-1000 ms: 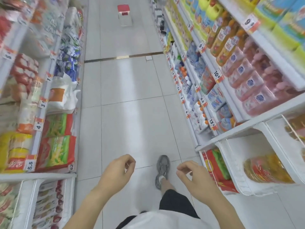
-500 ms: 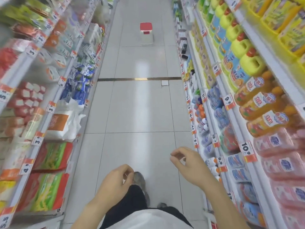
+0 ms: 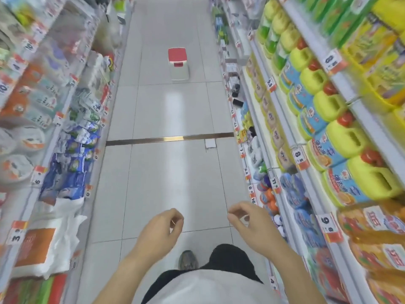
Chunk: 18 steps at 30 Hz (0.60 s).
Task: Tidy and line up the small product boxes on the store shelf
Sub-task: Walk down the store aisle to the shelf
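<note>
I stand in a store aisle between two shelf rows. My left hand (image 3: 158, 231) and my right hand (image 3: 252, 224) hang in front of me over the floor, fingers loosely curled, holding nothing. Small dark product boxes (image 3: 235, 84) sit on a low shelf of the right row, far ahead and well beyond my hands. The image is blurred, so their order cannot be told.
A red-topped white step stool (image 3: 178, 64) stands in the aisle ahead. Yellow-green jugs (image 3: 341, 137) and orange bottles (image 3: 372, 233) fill the right shelves. Blue packets (image 3: 70, 170) and a white sack (image 3: 48, 238) line the left shelves. A metal floor strip (image 3: 168, 138) crosses the tiles.
I have walked forward along the aisle; the stool and floor strip are closer. Both hands stayed in front of me, empty, with the right hand now level with the left.
</note>
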Each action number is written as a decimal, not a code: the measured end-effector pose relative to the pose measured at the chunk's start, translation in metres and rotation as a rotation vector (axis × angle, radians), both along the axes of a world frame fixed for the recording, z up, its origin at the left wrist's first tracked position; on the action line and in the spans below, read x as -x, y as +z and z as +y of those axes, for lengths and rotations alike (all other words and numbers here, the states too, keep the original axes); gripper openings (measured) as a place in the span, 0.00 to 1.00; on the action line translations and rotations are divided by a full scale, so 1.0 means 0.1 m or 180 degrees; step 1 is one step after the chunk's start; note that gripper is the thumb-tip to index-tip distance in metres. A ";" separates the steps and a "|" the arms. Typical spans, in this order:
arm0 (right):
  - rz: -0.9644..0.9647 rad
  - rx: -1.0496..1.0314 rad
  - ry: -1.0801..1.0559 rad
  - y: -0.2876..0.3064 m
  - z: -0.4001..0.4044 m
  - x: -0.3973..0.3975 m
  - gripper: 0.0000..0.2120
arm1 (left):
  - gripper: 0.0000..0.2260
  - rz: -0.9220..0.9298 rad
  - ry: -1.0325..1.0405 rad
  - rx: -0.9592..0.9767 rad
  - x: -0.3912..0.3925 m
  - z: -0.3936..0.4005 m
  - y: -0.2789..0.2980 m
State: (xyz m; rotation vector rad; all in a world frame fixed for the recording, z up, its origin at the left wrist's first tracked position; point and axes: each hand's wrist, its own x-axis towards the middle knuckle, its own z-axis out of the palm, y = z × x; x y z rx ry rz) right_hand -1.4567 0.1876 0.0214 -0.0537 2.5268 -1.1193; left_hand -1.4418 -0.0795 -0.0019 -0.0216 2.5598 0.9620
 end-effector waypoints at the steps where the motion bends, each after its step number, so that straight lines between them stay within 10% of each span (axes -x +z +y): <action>1: -0.0043 0.0006 -0.0076 -0.01 0.03 0.20 0.03 | 0.06 0.0004 -0.0018 0.0011 0.33 0.00 0.02; 18: -0.0220 0.0205 -0.0009 -0.26 0.40 5.46 0.02 | 0.06 -0.0133 0.0260 0.0195 5.24 0.36 -0.10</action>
